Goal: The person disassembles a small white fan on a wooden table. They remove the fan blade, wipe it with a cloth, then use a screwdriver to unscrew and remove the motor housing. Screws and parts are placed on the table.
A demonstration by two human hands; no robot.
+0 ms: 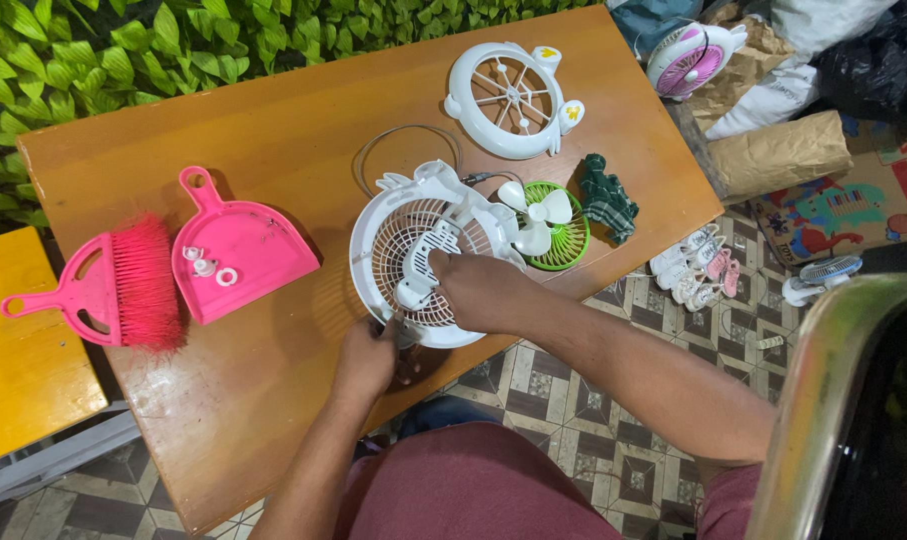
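Note:
A white fan housing with a round rear grille (pixel 418 250) lies on the wooden table (pixel 273 130) near its front edge. My right hand (pixel 483 288) presses down on the grille's right side and grips it. My left hand (pixel 365 357) is at the housing's lower rim, closed around a small tool that is mostly hidden. A white fan blade on a green grille (pixel 548 222) lies just right of the housing. A thin cable (pixel 403 135) loops behind it.
A white front fan cover (pixel 511 98) lies at the far side. A pink dustpan (pixel 235 250) with small white parts and a pink brush (pixel 123 285) sit at left. A dark green cloth (pixel 607 198) is near the right edge. Shoes, bags and other fans lie on the floor.

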